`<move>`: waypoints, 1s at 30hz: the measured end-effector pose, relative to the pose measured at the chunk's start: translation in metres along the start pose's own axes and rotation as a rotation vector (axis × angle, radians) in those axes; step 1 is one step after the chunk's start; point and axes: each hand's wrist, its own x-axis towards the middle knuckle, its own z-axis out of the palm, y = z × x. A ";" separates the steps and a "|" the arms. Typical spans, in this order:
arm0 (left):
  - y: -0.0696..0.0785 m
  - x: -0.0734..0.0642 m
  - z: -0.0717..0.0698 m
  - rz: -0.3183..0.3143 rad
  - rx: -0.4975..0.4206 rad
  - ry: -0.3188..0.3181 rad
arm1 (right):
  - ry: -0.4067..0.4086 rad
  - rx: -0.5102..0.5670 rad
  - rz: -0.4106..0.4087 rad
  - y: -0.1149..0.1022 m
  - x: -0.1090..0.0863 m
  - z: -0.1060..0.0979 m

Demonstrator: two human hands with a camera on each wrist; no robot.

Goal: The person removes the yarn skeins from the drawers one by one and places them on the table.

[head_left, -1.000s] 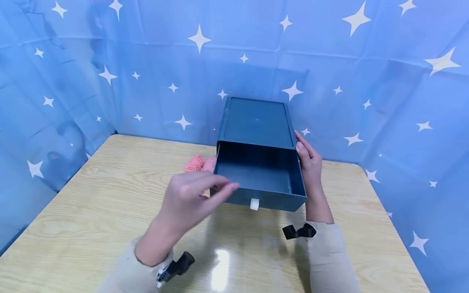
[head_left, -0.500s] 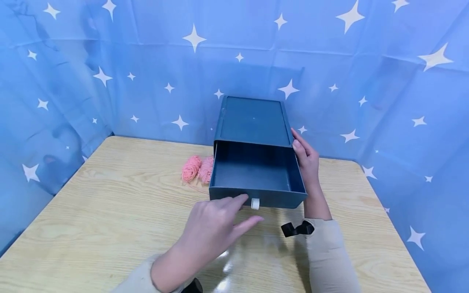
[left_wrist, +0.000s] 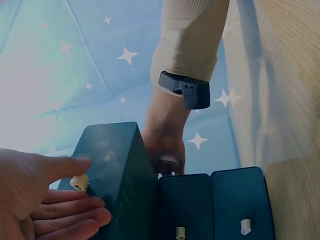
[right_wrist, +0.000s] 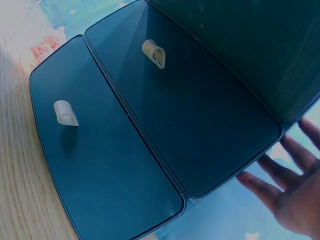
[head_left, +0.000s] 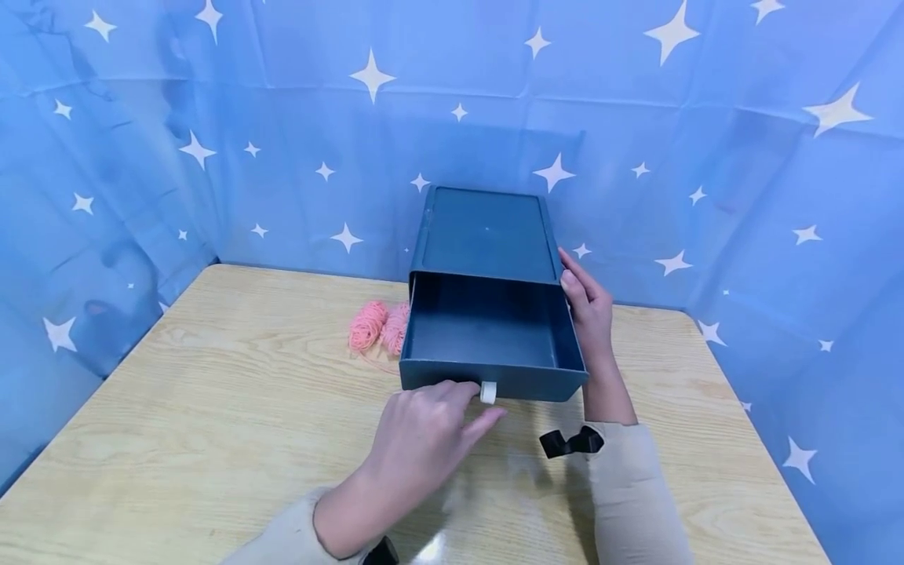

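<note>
Currently pulled-out drawer: top drawer [head_left: 533, 383] of dark blue cabinet [head_left: 490, 235], jutting toward the person; cabinet upright near wooden table's [head_left: 212, 408] rear edge, slightly right of its middle.
Left hand [head_left: 424, 428]: at drawer front, thumb and fingers loosely spread with white pull tab [head_left: 488, 392] between; index tip at tab's left side, thumb apart below, no firm pinch visible. Probably there since the tab is the handhold.
Right hand [head_left: 593, 314]: fairly straight fingers along cabinet's right side, thumb at top edge near the front; likely steadying it against sliding.
Lower fronts: middle drawer [right_wrist: 200, 135] and bottom drawer [right_wrist: 100, 165] flush, tabs outward.
Yarn: two pink bundles [head_left: 368, 326], side by side, just left of cabinet, probably beside it to leave the drawer's path free.
Backdrop: star-print curtain [head_left: 459, 74] behind table's rear edge.
</note>
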 end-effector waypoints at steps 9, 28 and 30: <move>-0.007 0.001 0.007 0.017 0.032 0.022 | 0.023 0.005 0.012 0.003 0.002 0.004; -0.021 0.020 0.028 -0.097 0.024 -0.039 | 0.018 0.087 0.055 0.000 -0.003 0.003; -0.025 0.024 0.031 -0.129 0.030 -0.046 | 0.009 0.094 0.035 0.001 -0.001 0.006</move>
